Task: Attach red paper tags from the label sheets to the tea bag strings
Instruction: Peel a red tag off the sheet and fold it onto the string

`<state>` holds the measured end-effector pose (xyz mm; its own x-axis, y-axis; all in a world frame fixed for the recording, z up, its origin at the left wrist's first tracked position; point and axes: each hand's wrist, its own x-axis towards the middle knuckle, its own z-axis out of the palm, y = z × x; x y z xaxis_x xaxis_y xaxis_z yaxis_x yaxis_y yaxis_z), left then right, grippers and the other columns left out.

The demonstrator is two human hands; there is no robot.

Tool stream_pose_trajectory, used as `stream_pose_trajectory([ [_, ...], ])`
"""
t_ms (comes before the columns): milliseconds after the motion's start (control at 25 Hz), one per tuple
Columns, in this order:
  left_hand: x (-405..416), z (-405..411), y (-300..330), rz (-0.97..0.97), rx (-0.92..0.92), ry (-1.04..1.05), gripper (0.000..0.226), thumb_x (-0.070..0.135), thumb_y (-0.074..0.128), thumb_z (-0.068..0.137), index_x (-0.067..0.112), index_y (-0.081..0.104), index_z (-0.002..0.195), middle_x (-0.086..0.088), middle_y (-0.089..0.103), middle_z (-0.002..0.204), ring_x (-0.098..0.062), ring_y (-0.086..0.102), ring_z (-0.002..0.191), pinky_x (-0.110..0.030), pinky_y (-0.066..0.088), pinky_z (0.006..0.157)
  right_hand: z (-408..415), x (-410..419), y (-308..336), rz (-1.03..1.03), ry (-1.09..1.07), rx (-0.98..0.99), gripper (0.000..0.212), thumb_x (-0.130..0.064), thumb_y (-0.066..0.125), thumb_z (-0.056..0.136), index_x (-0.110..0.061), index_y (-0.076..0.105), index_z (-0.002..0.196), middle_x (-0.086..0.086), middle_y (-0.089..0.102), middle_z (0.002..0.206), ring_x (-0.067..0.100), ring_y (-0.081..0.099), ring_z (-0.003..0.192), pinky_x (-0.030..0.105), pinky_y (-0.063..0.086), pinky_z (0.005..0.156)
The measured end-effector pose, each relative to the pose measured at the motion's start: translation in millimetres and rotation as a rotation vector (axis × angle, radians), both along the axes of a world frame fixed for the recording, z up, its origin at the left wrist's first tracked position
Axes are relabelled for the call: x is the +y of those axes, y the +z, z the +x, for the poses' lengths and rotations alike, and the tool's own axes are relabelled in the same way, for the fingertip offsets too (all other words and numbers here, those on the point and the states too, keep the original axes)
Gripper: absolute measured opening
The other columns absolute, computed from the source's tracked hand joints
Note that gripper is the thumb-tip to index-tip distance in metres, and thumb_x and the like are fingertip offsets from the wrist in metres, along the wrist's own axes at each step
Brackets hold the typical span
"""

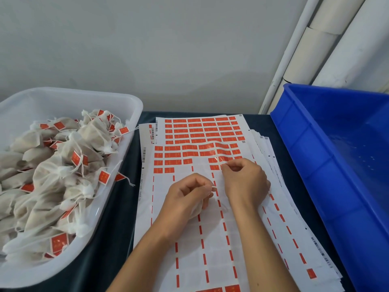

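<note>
Here your left hand [188, 194] pinched the tea bag string [214, 188], end pointing right; your right hand [244, 180], nearer, pinched a red tag [225, 164] on the label sheet [189, 228], just up-right.

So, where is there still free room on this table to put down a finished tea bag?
The blue crate on the right shows a bare floor. A narrow dark strip of table runs between the white tub and the label sheets. The tub is heaped with tagged tea bags, and both hands work over the sheets.
</note>
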<state>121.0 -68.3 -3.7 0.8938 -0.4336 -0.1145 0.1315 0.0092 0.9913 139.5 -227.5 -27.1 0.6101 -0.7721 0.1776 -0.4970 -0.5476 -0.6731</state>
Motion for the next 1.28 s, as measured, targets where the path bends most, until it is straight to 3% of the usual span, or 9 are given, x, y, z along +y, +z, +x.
stream_pose_trajectory([
  [200, -1, -2, 1, -0.022, -0.024, -0.007, 0.021, 0.037, 0.058, 0.089, 0.031, 0.074, 0.078, 0.000, 0.071, 0.087, -0.029, 0.066, 0.091, -0.025, 0.056, 0.082, -11, 18, -7, -0.287, -0.064, 0.101, 0.047, -0.059, 0.062, 0.093, -0.018, 0.075, 0.112, 0.004, 0.069, 0.111, 0.023, 0.059, 0.100, 0.038, 0.044, 0.090],
  [320, -1, -2, 2, -0.033, -0.028, -0.016, 0.021, 0.036, 0.058, 0.089, 0.031, 0.075, 0.077, -0.004, 0.070, 0.086, -0.027, 0.064, 0.082, -0.025, 0.054, 0.077, -8, 20, -7, -0.282, -0.071, 0.126, 0.047, -0.059, 0.060, 0.094, -0.018, 0.077, 0.109, 0.003, 0.068, 0.109, 0.021, 0.059, 0.099, 0.036, 0.045, 0.090],
  [480, -2, -2, 2, -0.019, -0.038, -0.023, 0.022, 0.035, 0.057, 0.089, 0.027, 0.075, 0.079, -0.003, 0.070, 0.085, -0.012, 0.062, 0.073, -0.021, 0.054, 0.074, 1, 21, -5, -0.229, -0.134, 0.114, 0.044, -0.057, 0.062, 0.094, -0.018, 0.079, 0.105, 0.004, 0.070, 0.109, 0.022, 0.059, 0.098, 0.039, 0.044, 0.091],
  [680, -2, -3, 1, -0.012, -0.041, -0.026, 0.022, 0.035, 0.056, 0.089, 0.025, 0.075, 0.081, -0.006, 0.071, 0.088, -0.013, 0.062, 0.075, -0.022, 0.054, 0.074, 6, 21, -5, -0.211, -0.168, 0.097, 0.044, -0.057, 0.059, 0.095, -0.018, 0.079, 0.099, 0.005, 0.071, 0.105, 0.022, 0.057, 0.094, 0.039, 0.041, 0.087],
  [880, -2, -3, -1, -0.005, -0.044, -0.028, 0.024, 0.035, 0.057, 0.090, 0.019, 0.075, 0.086, -0.004, 0.071, 0.088, -0.015, 0.062, 0.076, -0.026, 0.054, 0.076, 7, 20, -5, -0.260, -0.094, 0.170, 0.043, -0.053, 0.052, 0.101, -0.018, 0.077, 0.107, 0.004, 0.070, 0.108, 0.020, 0.058, 0.096, 0.038, 0.043, 0.091],
  [1080, -2, -3, -1, 0.003, -0.056, -0.034, 0.022, 0.036, 0.057, 0.090, 0.024, 0.074, 0.084, 0.000, 0.071, 0.087, -0.013, 0.062, 0.076, -0.026, 0.054, 0.076, 6, 19, -6, -0.301, -0.062, 0.192, 0.045, -0.053, 0.047, 0.103, -0.020, 0.076, 0.114, 0.003, 0.070, 0.110, 0.020, 0.059, 0.097, 0.038, 0.044, 0.092],
  [1280, -3, -2, -1, 0.007, -0.062, -0.039, 0.021, 0.035, 0.057, 0.091, 0.024, 0.075, 0.084, 0.002, 0.071, 0.086, -0.013, 0.062, 0.076, -0.028, 0.053, 0.077, 3, 20, -6, -0.295, -0.044, 0.152, 0.043, -0.051, 0.051, 0.103, -0.020, 0.077, 0.117, 0.004, 0.071, 0.110, 0.021, 0.058, 0.094, 0.037, 0.042, 0.090],
])
